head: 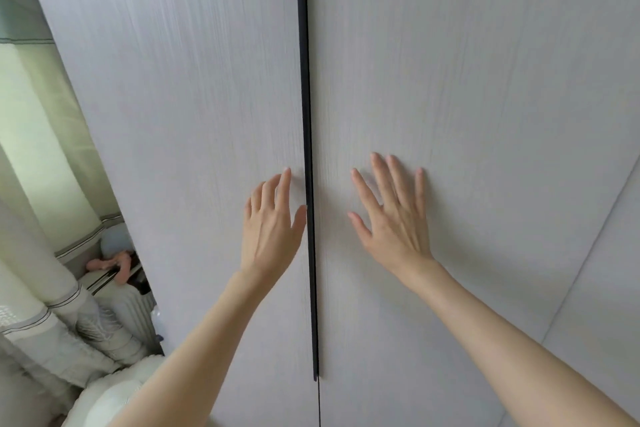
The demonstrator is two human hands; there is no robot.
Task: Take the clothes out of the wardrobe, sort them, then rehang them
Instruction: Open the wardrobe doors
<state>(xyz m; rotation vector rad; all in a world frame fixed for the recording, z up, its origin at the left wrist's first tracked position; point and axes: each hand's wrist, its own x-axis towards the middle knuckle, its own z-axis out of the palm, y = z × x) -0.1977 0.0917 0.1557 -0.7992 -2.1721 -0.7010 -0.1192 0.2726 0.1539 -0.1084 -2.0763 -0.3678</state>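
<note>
Wardrobe doors (194, 114) closed. Left hand (270, 229) and right hand (394, 218) flat on doors beside dark centre strip (306, 149), fingers straight, grip released.

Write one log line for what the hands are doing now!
stage: wardrobe shut | left hand: flat on left door | right hand: flat on right door | clothes: hidden

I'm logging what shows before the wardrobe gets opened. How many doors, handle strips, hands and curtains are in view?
Wardrobe doors: 2, left door and right door, both closed
Dark handle strip: 1
Hands: 2, left hand and right hand, fingers straight against the doors
Curtain: 1
Total: 6
</note>
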